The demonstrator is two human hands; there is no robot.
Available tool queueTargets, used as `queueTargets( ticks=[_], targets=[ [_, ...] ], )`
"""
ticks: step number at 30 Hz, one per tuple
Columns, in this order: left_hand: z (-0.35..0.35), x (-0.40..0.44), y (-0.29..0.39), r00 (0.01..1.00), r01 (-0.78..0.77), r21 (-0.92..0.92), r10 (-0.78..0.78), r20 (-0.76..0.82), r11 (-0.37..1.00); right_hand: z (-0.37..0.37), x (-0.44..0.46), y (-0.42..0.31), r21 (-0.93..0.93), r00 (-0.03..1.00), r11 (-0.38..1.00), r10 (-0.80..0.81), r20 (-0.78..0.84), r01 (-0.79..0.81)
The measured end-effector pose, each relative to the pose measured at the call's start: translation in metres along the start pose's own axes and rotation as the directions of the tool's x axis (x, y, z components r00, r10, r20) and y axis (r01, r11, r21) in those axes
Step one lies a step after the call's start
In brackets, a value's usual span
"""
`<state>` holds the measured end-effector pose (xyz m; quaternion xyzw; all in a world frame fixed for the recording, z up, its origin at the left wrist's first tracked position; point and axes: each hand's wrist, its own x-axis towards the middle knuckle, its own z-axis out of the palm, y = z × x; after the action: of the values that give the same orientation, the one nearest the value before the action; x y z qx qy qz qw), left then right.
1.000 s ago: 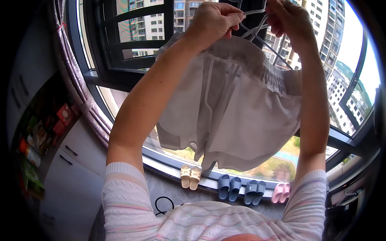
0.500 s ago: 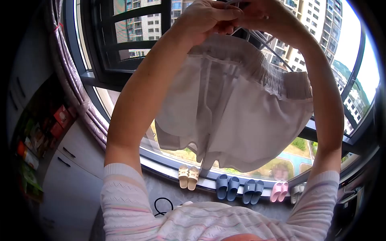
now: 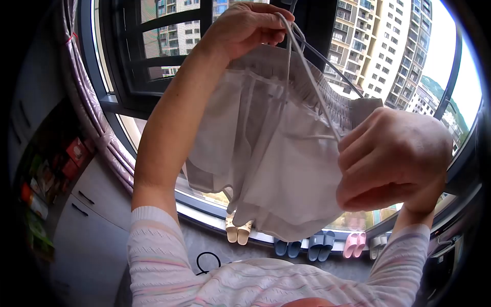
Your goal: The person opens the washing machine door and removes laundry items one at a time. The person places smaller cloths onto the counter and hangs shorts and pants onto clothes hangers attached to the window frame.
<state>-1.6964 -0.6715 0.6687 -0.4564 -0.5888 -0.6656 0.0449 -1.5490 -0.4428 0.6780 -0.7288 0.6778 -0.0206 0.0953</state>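
Observation:
Light grey shorts [image 3: 286, 174] with a gathered elastic waistband hang in front of the window. The grey bar of a hanger [image 3: 341, 79] slopes down to the waistband's right side. A second thin pale wire hanger [image 3: 313, 77] is in front of the shorts. At the top, my left hand [image 3: 250, 30] is closed, thumb and fingers pinching the pale hanger near its top. My right hand [image 3: 396, 158] is closed in a fist at that hanger's lower right corner, in front of the shorts' right side. Its fingertips are hidden.
Along the window ledge stand beige slippers [image 3: 238, 233], two blue pairs [image 3: 321, 245], pink slippers [image 3: 355, 244] and a grey pair. A patterned curtain [image 3: 97, 123] is tied at the left. Below it are a cabinet [image 3: 92, 220] and shelves with packets. A black cord loop [image 3: 208, 262] shows below.
My right hand has come down and right from the top, beside my left hand, to the pale hanger's corner. The shorts have shifted slightly left and down. The pale hanger now shows plainly.

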Motion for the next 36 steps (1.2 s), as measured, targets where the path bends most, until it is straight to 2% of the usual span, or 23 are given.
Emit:
queueTargets(
  ticks=[1,2,4,5,6,7,8,9,10,11,12,14,15,18,21,24,25,26,28,30,33,34,36],
  targets=[
    [0.002,-0.002,0.001,0.999,-0.011,0.036,0.012,-0.03,0.999,-0.009,-0.003,0.002,0.124,0.999,0.992,-0.029,-0.045,0.035],
    [0.004,-0.004,0.004,0.999,-0.026,0.08,0.028,-0.024,0.996,-0.021,-0.01,0.012,0.108,0.971,0.993,-0.019,-0.237,0.045],
    [0.006,-0.008,0.009,0.999,-0.05,0.161,0.053,-0.013,0.986,-0.043,-0.024,0.033,0.069,0.806,0.997,0.005,-0.592,0.044],
    [0.01,-0.008,0.011,0.997,-0.076,0.237,0.081,-0.013,0.969,-0.047,-0.013,0.039,0.138,0.629,0.983,0.183,-0.756,-0.12],
    [0.015,-0.008,0.013,0.994,-0.103,0.313,0.111,-0.007,0.944,-0.051,-0.001,0.046,0.273,0.395,0.935,0.345,-0.851,-0.229],
    [0.02,-0.009,0.016,0.99,-0.13,0.387,0.14,0.002,0.913,-0.054,0.005,0.059,0.292,0.378,0.872,0.443,-0.813,-0.393],
    [0.028,-0.01,0.019,0.943,-0.272,0.598,0.333,0.009,0.754,-0.051,0.01,0.078,0.338,0.454,0.897,0.436,-0.777,-0.283],
    [0.037,-0.013,0.021,0.86,-0.365,0.768,0.507,0.062,0.526,-0.05,0.013,0.088,0.367,0.452,0.839,0.53,-0.718,-0.402],
    [0.042,-0.013,0.022,0.749,-0.398,0.882,0.644,0.155,0.251,-0.05,0.022,0.089,0.312,0.444,0.805,0.552,-0.706,-0.504],
    [0.041,-0.011,0.018,0.683,-0.375,0.926,0.688,0.246,0.042,-0.051,0.022,0.095,0.381,0.456,0.821,0.558,-0.693,-0.425],
    [0.04,-0.011,0.015,0.662,-0.36,0.932,0.692,0.287,-0.043,-0.051,0.021,0.104,0.45,0.47,0.825,0.565,-0.678,-0.342],
    [0.04,-0.011,0.01,0.62,-0.325,0.922,0.689,0.375,-0.209,-0.056,0.018,0.119,0.44,0.526,0.819,0.574,-0.628,-0.368],
    [0.041,-0.011,0.008,0.629,-0.298,0.925,0.68,0.376,-0.236,-0.057,0.015,0.124,0.433,0.549,0.817,0.576,-0.606,-0.38],
    [0.042,-0.009,0.008,0.604,-0.226,0.946,0.729,0.322,-0.231,-0.062,0.016,0.115,0.538,0.589,0.775,0.616,-0.523,-0.332],
    [0.039,-0.01,0.009,0.678,-0.123,0.966,0.691,0.25,-0.229,-0.061,0.021,0.105,0.43,0.439,0.762,0.636,-0.634,-0.484],
    [0.026,-0.008,0.009,0.677,-0.167,0.968,0.692,0.25,-0.187,-0.067,0.01,0.111,0.246,0.363,0.818,0.472,-0.804,-0.519],
    [0.025,-0.008,0.009,0.687,-0.172,0.973,0.689,0.23,-0.154,-0.07,0.008,0.11,0.312,0.327,0.841,0.475,-0.817,-0.441],
    [0.024,-0.009,0.01,0.698,-0.177,0.977,0.685,0.211,-0.12,-0.071,0.008,0.099,0.464,0.289,0.84,0.535,-0.794,-0.28],
    [0.023,-0.009,0.009,0.707,-0.188,0.978,0.68,0.198,-0.089,-0.075,-0.005,0.098,0.541,0.421,0.836,0.459,-0.782,0.092],
    [0.02,-0.009,0.008,0.705,-0.202,0.974,0.676,0.214,-0.097,-0.077,-0.012,0.095,0.568,0.329,0.823,0.535,-0.778,0.003],
    [0.01,-0.019,0.004,0.838,-0.144,0.986,0.54,0.076,0.084,-0.079,-0.069,0.117,0.542,0.218,0.833,0.553,-0.804,-0.112],
    [0.005,-0.023,0.0,0.833,-0.153,0.981,0.549,0.063,0.12,-0.079,-0.096,0.127,0.522,0.189,0.84,0.542,-0.819,-0.149],
    [-0.002,-0.032,-0.01,0.823,-0.172,0.966,0.566,0.032,0.194,-0.068,-0.126,0.123,0.583,0.328,0.799,0.596,-0.733,-0.147]
  ],
)
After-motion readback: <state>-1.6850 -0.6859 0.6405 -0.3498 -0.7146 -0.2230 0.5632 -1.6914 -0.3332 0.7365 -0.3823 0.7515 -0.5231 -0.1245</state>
